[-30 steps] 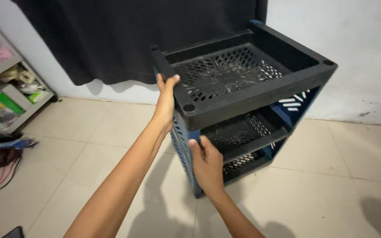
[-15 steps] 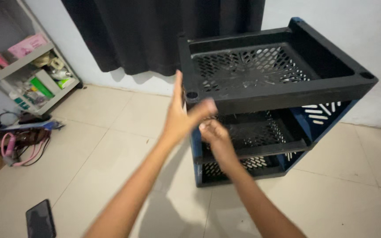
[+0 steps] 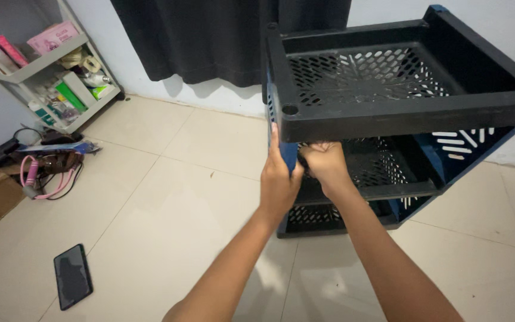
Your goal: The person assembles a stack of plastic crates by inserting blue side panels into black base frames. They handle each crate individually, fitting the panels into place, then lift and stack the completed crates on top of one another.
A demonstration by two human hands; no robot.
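Left hand (image 3: pixel 280 179) clamped flat on blue front-left corner post (image 3: pixel 287 154) of plastic rack (image 3: pixel 388 113); right hand (image 3: pixel 324 162) fisted beside it, under top tray, around what I cannot tell. Rack stands on tiled floor (image 3: pixel 168 197) by wall, below dark curtain (image 3: pixel 210 36). Judged light, stiff, hollow; corner posts and tray rims offer best hold. 3 perforated trays stacked; long axis vertical, open front facing person. Phone (image 3: pixel 73 275) lies on floor, well apart.
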